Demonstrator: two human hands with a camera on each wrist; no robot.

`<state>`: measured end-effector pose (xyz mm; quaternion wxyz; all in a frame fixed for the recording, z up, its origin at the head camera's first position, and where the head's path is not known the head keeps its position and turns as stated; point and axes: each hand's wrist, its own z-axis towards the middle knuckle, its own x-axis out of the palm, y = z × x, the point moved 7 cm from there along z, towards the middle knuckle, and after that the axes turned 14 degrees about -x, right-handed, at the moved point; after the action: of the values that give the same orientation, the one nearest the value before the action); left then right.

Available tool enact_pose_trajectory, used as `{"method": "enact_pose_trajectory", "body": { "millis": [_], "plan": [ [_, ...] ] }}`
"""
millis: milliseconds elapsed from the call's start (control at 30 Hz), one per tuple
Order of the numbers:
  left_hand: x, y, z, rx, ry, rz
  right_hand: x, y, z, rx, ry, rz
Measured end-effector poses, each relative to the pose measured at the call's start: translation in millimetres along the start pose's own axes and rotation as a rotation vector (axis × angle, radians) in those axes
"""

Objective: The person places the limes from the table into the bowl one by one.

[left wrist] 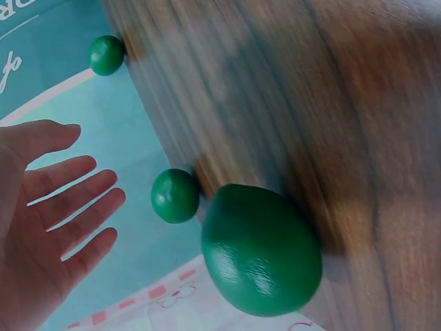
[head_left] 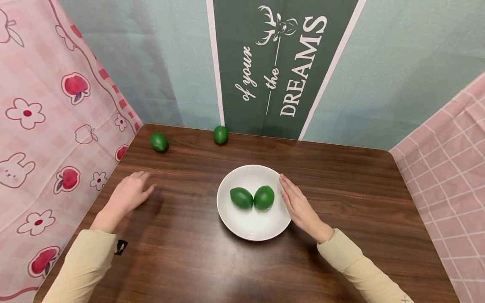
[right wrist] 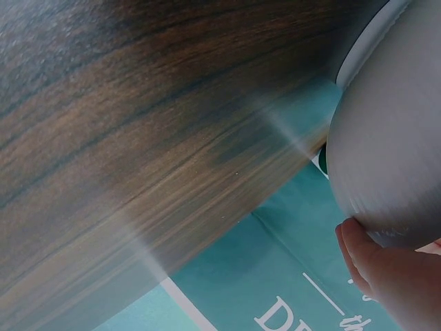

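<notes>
A white bowl (head_left: 254, 229) stands mid-table with two green limes inside, a left lime (head_left: 241, 198) and a right lime (head_left: 264, 198). My right hand (head_left: 303, 210) lies along the bowl's right side with straight fingers. In the right wrist view its fingertips (right wrist: 353, 231) touch the bowl's outer wall (right wrist: 386, 138). My left hand (head_left: 128, 193) hovers over the left part of the table, fingers spread and holding nothing. A large-looking lime (left wrist: 262, 249) shows close up in the left wrist view; the left hand and arm hide it from the head view.
Two more limes lie by the table's far edge, one at the back-left corner (head_left: 158, 142) and another (head_left: 220, 134) in front of the lettered curtain (head_left: 280, 84). Pink curtains hang along the left (head_left: 57, 139) and right (head_left: 451, 168) of the wooden table (head_left: 182, 261).
</notes>
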<state>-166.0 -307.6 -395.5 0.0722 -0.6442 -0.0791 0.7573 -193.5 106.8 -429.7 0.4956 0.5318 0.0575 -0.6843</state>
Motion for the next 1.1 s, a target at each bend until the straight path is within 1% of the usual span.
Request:
{"method": "enact_pose_trajectory", "body": {
  "millis": [400,467,700,967,1100],
  "plan": [
    [1.2,19.0,-4.4,0.0,-0.041,0.02,0,0,0,-0.001,0.005,-0.013],
    [2.1,22.5,-5.3,-0.013,-0.033,0.024,0,-1,0,0.002,0.008,-0.011],
    [6.9,33.9,-8.1,-0.073,0.028,0.012,1,-2,0,0.018,0.023,-0.001],
    [9.9,43.5,-11.8,-0.075,0.029,0.014,2,-3,0,0.022,0.027,-0.003],
    [12.7,50.1,-13.8,-0.076,0.046,0.012,1,-3,0,0.018,0.024,-0.004]
  ]
}}
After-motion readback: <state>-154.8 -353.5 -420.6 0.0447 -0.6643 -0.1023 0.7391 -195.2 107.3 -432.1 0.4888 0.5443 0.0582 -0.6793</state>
